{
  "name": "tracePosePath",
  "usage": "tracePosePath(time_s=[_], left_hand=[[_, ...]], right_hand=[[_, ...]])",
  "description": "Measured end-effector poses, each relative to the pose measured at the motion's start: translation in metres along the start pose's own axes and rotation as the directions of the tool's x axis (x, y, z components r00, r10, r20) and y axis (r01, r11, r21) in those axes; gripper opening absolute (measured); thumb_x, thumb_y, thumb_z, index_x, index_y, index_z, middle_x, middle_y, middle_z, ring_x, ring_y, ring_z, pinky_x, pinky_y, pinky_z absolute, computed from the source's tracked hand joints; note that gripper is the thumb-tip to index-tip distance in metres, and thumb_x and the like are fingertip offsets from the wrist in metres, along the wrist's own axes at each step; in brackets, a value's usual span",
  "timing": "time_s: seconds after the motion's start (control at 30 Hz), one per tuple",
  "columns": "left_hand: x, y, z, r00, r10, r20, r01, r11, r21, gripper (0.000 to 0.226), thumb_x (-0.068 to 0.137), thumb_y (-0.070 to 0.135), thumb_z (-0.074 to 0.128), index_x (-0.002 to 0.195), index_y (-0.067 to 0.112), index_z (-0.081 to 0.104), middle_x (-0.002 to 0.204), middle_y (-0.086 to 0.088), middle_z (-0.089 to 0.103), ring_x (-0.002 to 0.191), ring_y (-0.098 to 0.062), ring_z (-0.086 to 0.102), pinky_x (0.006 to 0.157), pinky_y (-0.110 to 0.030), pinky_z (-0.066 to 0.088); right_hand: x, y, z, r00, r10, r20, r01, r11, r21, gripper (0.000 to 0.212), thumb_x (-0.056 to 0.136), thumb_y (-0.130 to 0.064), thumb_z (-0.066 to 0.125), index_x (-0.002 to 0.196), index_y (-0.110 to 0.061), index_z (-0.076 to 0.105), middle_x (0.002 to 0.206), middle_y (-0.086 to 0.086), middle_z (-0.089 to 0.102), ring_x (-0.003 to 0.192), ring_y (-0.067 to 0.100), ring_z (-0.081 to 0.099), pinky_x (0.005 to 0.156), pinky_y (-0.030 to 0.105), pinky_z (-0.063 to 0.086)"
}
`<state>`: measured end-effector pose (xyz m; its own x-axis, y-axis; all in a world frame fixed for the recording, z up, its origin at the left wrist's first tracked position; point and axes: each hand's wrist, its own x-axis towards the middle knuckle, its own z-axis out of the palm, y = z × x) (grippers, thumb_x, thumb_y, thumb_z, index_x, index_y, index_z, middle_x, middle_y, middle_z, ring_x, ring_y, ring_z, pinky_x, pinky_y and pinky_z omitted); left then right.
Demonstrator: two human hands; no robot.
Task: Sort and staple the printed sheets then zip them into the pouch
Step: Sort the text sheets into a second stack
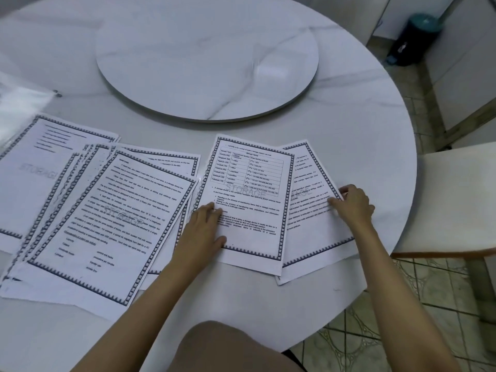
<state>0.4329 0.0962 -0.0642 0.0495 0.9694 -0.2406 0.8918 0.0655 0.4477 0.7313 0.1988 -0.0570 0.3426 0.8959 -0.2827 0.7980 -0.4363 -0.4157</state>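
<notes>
Printed sheets with dark patterned borders lie spread over the near half of a round white table (362, 135). A sheet with a table of figures (252, 183) lies in the middle, overlapping another sheet (314, 210) to its right. My left hand (205, 229) rests flat on the lower left part of the middle sheet. My right hand (353, 204) pinches the right edge of the right sheet. A fanned pile of several sheets (107, 216) lies to the left, with one more sheet (40, 167) at the far left. A clear pouch (21, 103) lies at the left edge, only partly visible.
A white turntable (206, 55) sits at the table's centre. A white chair (456, 200) stands close on the right. A dark bin with a teal lid (413, 38) stands on the tiled floor beyond. My knee (228, 347) shows below the table edge.
</notes>
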Motion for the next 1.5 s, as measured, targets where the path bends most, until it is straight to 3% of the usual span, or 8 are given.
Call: tracePosePath(time_s=[0.2, 0.43, 0.8, 0.9, 1.0, 1.27, 1.4, 1.5], left_hand=[[0.001, 0.005, 0.003, 1.0, 0.013, -0.013, -0.014, 1.0, -0.013, 0.062, 0.088, 0.025, 0.057, 0.142, 0.013, 0.029, 0.151, -0.007, 0.021, 0.141, -0.023, 0.017, 0.113, -0.033, 0.022], [0.004, 0.003, 0.004, 0.999, 0.038, -0.036, -0.038, 0.999, -0.016, 0.059, 0.088, 0.025, 0.057, 0.141, 0.012, 0.033, 0.15, -0.008, 0.024, 0.139, -0.024, 0.021, 0.111, -0.034, 0.026], [0.022, -0.022, -0.015, 0.982, -0.031, -0.184, 0.028, 0.999, -0.023, 0.048, 0.091, 0.019, 0.055, 0.134, 0.003, 0.041, 0.14, -0.017, 0.037, 0.129, -0.032, 0.033, 0.103, -0.039, 0.034], [0.036, -0.024, -0.023, 0.985, -0.067, -0.161, 0.069, 0.998, 0.005, 0.043, 0.091, 0.018, 0.053, 0.13, 0.001, 0.043, 0.131, -0.02, 0.043, 0.121, -0.034, 0.037, 0.094, -0.04, 0.038], [0.046, -0.023, -0.029, 0.985, -0.108, -0.131, 0.105, 0.994, -0.028, 0.04, 0.091, 0.017, 0.053, 0.126, 0.001, 0.045, 0.126, -0.021, 0.043, 0.118, -0.034, 0.038, 0.091, -0.04, 0.039], [0.062, -0.031, -0.046, 0.971, -0.239, -0.006, 0.223, 0.912, -0.344, 0.03, 0.093, 0.014, 0.05, 0.118, 0.001, 0.058, 0.118, -0.019, 0.059, 0.101, -0.027, 0.055, 0.084, -0.025, 0.038], [0.06, -0.034, -0.053, 0.965, -0.243, 0.095, 0.259, 0.862, -0.435, 0.036, 0.095, 0.02, 0.049, 0.126, 0.004, 0.053, 0.124, -0.015, 0.058, 0.113, -0.029, 0.055, 0.098, -0.036, 0.043], [0.062, -0.034, -0.056, 0.96, -0.245, 0.138, 0.281, 0.836, -0.471, 0.033, 0.095, 0.026, 0.047, 0.12, 0.006, 0.056, 0.115, -0.015, 0.06, 0.109, -0.03, 0.056, 0.098, -0.041, 0.044]], right_hand=[[-0.014, 0.013, -0.019, 0.996, -0.055, -0.068, 0.067, 0.981, 0.183, 0.023, 0.093, -0.019, 0.052, 0.109, -0.003, 0.059, 0.105, 0.016, 0.064, 0.087, 0.023, 0.051, 0.077, 0.03, 0.04], [-0.037, 0.026, -0.06, 0.956, -0.016, -0.293, 0.106, 0.95, 0.293, 0.027, 0.092, -0.015, 0.054, 0.112, 0.002, 0.06, 0.108, 0.021, 0.064, 0.093, 0.03, 0.058, 0.087, 0.043, 0.049], [-0.073, 0.03, -0.107, 0.83, 0.217, -0.514, 0.128, 0.823, 0.554, 0.03, 0.089, -0.019, 0.057, 0.114, -0.004, 0.061, 0.111, 0.019, 0.065, 0.09, 0.018, 0.056, 0.087, 0.03, 0.047], [-0.079, 0.025, -0.11, 0.834, 0.227, -0.504, 0.158, 0.776, 0.611, 0.031, 0.087, -0.021, 0.058, 0.112, -0.005, 0.062, 0.104, 0.018, 0.066, 0.079, 0.009, 0.061, 0.086, 0.035, 0.05], [-0.081, 0.015, -0.105, 0.853, 0.206, -0.479, 0.182, 0.742, 0.645, 0.026, 0.09, -0.017, 0.057, 0.112, -0.004, 0.062, 0.096, 0.01, 0.063, 0.06, -0.011, 0.057, 0.075, 0.019, 0.048], [-0.086, -0.017, -0.081, 0.916, 0.189, -0.355, 0.167, 0.624, 0.763, 0.025, 0.091, -0.014, 0.057, 0.113, -0.001, 0.059, 0.091, 0.002, 0.065, 0.076, 0.005, 0.059, 0.083, 0.026, 0.051], [-0.081, -0.025, -0.057, 0.94, 0.186, -0.286, 0.136, 0.564, 0.814, 0.017, 0.092, -0.011, 0.056, 0.108, -0.007, 0.057, 0.085, -0.007, 0.061, 0.071, -0.004, 0.061, 0.079, 0.019, 0.052], [-0.074, -0.025, -0.026, 0.965, 0.186, -0.183, 0.044, 0.574, 0.818, 0.014, 0.091, -0.012, 0.057, 0.104, -0.007, 0.059, 0.088, 0.0, 0.064, 0.089, 0.019, 0.062, 0.089, 0.035, 0.051]])
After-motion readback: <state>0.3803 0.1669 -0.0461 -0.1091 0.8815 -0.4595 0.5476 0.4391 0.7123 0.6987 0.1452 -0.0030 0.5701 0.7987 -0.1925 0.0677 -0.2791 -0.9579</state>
